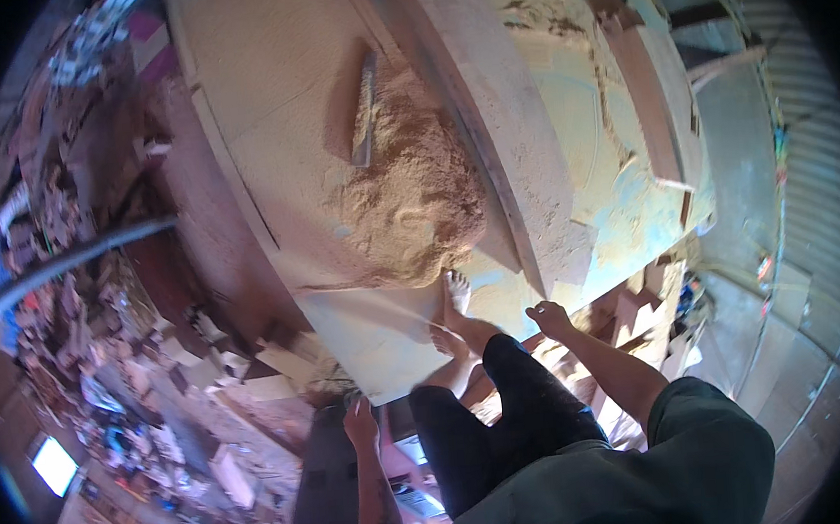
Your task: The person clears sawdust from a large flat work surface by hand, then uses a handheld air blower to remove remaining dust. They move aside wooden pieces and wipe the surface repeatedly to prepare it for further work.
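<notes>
My left hand [360, 424] hangs low beside the near left corner of a dusty worktop [367, 339]. Its fingers are drawn together; whether anything small is between them is hidden. On the other side, my right hand [549, 321] is held over the worktop's near edge, fingers curled, with nothing visible in it. My bare feet [456, 293] are on the worktop, one ahead of the other. Just past them spreads a heap of sawdust [406, 195]. A narrow flat metal-looking bar [365, 120] lies at the heap's left side. Neither hand touches these things.
A long raised board [507, 110] runs along the worktop right of the heap. Farther right lies another wooden piece [647, 100]. Wood offcuts [262, 370] and clutter crowd the lower left, near a curved hose [69, 262]. Corrugated sheeting [807, 89] stands at the right.
</notes>
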A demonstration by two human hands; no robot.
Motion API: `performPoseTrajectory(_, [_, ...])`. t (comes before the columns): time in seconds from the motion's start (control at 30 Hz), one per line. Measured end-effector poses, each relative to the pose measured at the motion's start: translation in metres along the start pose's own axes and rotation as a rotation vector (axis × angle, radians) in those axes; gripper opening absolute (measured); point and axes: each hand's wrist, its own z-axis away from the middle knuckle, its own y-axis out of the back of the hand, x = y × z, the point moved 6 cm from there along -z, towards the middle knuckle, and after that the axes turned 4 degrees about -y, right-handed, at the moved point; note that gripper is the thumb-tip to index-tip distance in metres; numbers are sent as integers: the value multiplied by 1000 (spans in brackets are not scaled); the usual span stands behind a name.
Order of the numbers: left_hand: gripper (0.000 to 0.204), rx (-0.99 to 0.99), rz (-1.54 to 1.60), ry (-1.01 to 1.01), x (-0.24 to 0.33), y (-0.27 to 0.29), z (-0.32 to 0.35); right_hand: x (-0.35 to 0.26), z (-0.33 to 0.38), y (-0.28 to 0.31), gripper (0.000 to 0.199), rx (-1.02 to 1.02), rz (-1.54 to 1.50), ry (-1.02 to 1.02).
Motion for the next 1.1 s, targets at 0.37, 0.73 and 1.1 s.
performPoseTrajectory(0.37, [39, -274, -538, -757, 306, -23, -285, -47, -6, 20, 50, 374, -510, -370])
performPoseTrajectory(0.73, [53, -900, -1285, -1494, 424, -277, -490, -93, -237, -117, 68, 721, -720, -677])
performPoseTrajectory(1.1, [72, -1095, -1566, -2053, 389, -302, -598, -123, -335, -165, 56, 1296, -603, -656])
